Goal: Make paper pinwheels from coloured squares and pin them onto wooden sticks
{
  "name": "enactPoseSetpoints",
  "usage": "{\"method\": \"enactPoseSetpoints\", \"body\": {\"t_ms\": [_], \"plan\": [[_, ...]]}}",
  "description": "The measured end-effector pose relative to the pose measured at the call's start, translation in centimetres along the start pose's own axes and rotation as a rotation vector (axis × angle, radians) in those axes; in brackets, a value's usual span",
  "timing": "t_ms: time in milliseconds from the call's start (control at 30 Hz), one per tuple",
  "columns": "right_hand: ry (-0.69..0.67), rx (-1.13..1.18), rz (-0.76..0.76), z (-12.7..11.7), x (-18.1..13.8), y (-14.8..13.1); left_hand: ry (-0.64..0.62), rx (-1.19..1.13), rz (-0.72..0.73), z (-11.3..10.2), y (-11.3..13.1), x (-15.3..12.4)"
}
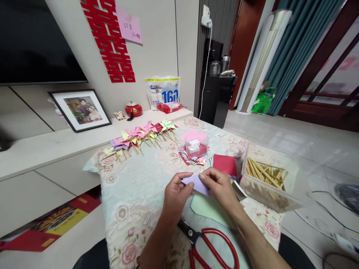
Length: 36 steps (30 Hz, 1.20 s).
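Note:
Both my hands meet over the flowered tablecloth [134, 194] on one lilac paper square [198, 183]. My left hand [175, 192] pinches its left edge between thumb and fingers. My right hand [220, 185] grips its right edge, fingers curled over the top. Below the hands lies a pale green paper sheet [209, 209]. Red-handled scissors [213, 244] rest near the table's front, partly under my left forearm. A red paper square [225, 164] lies just beyond my right hand.
A row of several finished paper pinwheels [140, 136] lines the far table edge. A small clear tub [195, 145] sits on a stack of coloured papers. A clear box of wooden sticks [266, 177] stands at the right. Behind are a framed photo [80, 109] and shelf.

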State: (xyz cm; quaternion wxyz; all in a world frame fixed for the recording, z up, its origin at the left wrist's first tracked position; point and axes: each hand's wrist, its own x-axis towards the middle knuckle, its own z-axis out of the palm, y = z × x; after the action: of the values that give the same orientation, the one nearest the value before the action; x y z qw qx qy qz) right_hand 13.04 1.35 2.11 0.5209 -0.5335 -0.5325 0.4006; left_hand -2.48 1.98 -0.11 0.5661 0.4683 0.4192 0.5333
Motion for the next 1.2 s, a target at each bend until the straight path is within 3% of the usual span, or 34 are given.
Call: {"method": "enactPoseSetpoints", "body": {"t_ms": [200,333,967,1200], "plan": [[-0.018,0.488,0.280,0.6,-0.1,0.3,-0.172,-0.141,0.035,0.2,0.5,-0.5],[-0.029,0.607,0.355,1.1,-0.5,-0.1,-0.218,-0.224,0.047,0.3,0.5,-0.6],[-0.046,0.696,0.328,1.3,-1.0,-0.1,-0.242,-0.230,0.032,0.0,-0.3,-0.4],[-0.052,0.574,0.255,1.2,-1.0,0.6,-0.125,-0.146,-0.010,0.1,-0.5,-0.1]]}}
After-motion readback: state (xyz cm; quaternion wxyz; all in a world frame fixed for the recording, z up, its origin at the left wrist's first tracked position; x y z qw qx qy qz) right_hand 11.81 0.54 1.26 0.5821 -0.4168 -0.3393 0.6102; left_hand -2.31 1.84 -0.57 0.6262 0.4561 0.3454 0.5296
